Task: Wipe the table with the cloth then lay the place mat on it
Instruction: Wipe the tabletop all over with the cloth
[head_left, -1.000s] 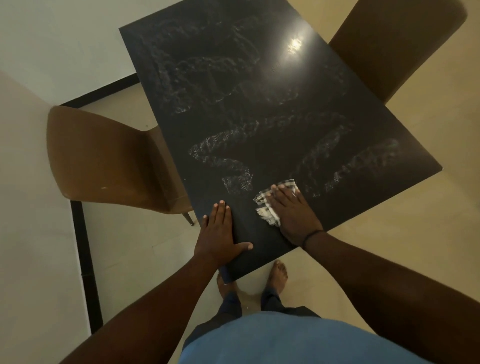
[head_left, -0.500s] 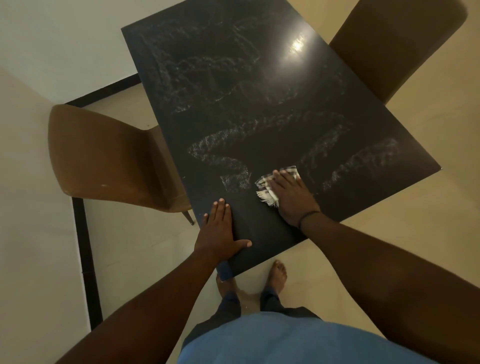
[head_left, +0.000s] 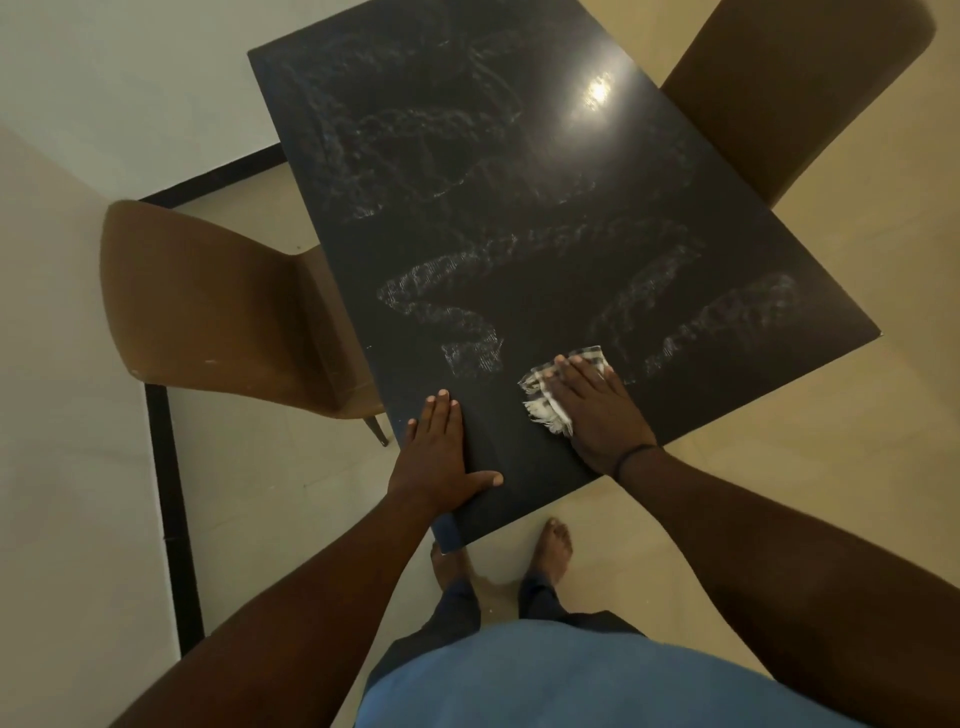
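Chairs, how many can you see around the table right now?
2. One chair is tucked at the table's left side; the other chair stands at its far right side. More may sit outside the frame.

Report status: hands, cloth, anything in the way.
Left hand flat on table. Right hand flat, pressing cloth near front edge. No place mat seen. Nothing blocking.

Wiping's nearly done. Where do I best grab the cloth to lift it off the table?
Pinch the fringed edge of the cloth, coming from the left. That end lies bare beside the right hand, whose flat fingers press down the rest; the table around it looks bare.
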